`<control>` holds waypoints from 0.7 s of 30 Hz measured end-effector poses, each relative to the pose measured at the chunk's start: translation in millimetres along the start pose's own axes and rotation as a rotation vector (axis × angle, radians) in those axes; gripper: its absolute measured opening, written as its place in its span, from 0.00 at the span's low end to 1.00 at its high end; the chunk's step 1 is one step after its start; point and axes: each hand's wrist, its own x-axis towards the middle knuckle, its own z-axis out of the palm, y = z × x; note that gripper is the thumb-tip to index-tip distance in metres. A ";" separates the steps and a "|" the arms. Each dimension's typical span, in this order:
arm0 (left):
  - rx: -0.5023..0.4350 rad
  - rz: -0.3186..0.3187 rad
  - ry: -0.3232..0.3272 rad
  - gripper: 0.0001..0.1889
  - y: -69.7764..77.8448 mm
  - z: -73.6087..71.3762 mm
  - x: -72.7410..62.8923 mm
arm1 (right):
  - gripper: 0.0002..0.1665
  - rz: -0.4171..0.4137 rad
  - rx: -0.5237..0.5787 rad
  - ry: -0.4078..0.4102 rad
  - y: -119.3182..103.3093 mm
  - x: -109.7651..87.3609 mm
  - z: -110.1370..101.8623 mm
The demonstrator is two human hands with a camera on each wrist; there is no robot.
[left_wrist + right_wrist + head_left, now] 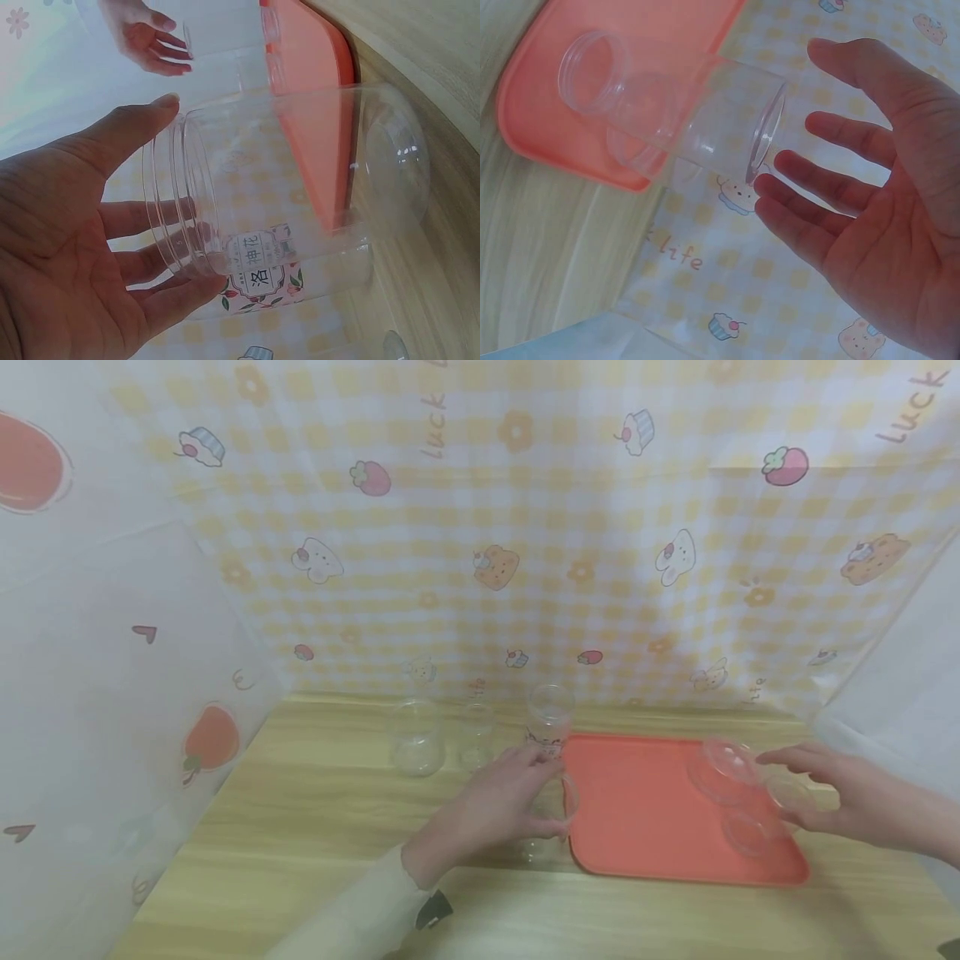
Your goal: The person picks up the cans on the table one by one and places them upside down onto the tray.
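Observation:
My left hand (pixel 491 806) grips a clear plastic jar (pixel 315 157) round its threaded rim, thumb on one side and fingers on the other. The jar's mouth is up and its base is close over the wooden table, beside the orange-red tray (pixel 645 814). Just behind it stands another clear jar (pixel 262 289) with a pink floral label. At the tray's right side, my right hand (pixel 851 793) has its fingers spread near the raised base of an upside-down clear jar (pixel 724 124). That jar's threaded mouth faces the tray. A second clear jar (pixel 723 768) stands behind it there.
Two more clear containers, a wide jar (pixel 417 747) and a narrower one (pixel 476 743), stand left of the labelled jar on the wooden table (pixel 315 827). A yellow-checked cloth (pixel 450 527) with cartoon prints rises along the table's back edge.

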 end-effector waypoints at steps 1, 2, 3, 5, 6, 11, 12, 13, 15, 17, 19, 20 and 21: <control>0.000 0.004 -0.001 0.35 -0.1 -0.5 0.6 | 0.42 0.002 -0.002 0.002 -0.4 -0.2 -0.5; 0.004 0.010 -0.002 0.34 -0.1 -0.8 1.2 | 0.42 0.003 -0.001 0.002 -0.6 -0.3 -0.8; 0.005 0.015 -0.003 0.34 -0.3 -1.2 1.9 | 0.42 0.006 -0.001 -0.002 -0.6 -0.4 -1.2; 0.005 0.028 -0.004 0.31 -1.0 -2.1 3.3 | 0.42 0.013 -0.004 -0.005 -0.9 -0.7 -2.1; -0.001 0.035 -0.004 0.30 -1.4 -2.6 3.9 | 0.41 0.017 -0.005 -0.007 -1.2 -0.8 -2.6; -0.028 0.057 0.004 0.20 -3.8 -6.8 4.5 | 0.40 0.042 -0.009 -0.001 -3.7 -1.1 -5.6; -0.039 0.057 0.009 0.20 -4.1 -8.1 4.3 | 0.40 0.045 -0.010 0.005 -4.2 -1.2 -6.1; -0.048 0.055 0.013 0.21 -4.4 -9.4 4.0 | 0.40 0.049 -0.014 0.011 -4.7 -1.4 -6.6; -0.061 0.049 0.019 0.24 -4.3 -12.4 3.0 | 0.40 0.055 -0.023 0.026 -5.2 -2.1 -7.0; -0.080 0.041 0.025 0.28 -4.7 -14.8 1.7 | 0.40 0.054 -0.029 0.045 -5.3 -3.0 -7.0; -0.094 0.036 0.030 0.32 -5.3 -16.8 0.1 | 0.41 0.049 -0.027 0.057 -4.6 -3.8 -6.7; -0.105 0.035 0.033 0.32 -5.6 -17.7 -0.9 | 0.41 0.053 -0.030 0.062 -5.0 -3.9 -6.6; -0.114 0.034 0.036 0.32 -6.4 -18.3 -1.7 | 0.41 0.053 -0.030 0.066 -5.0 -4.1 -6.8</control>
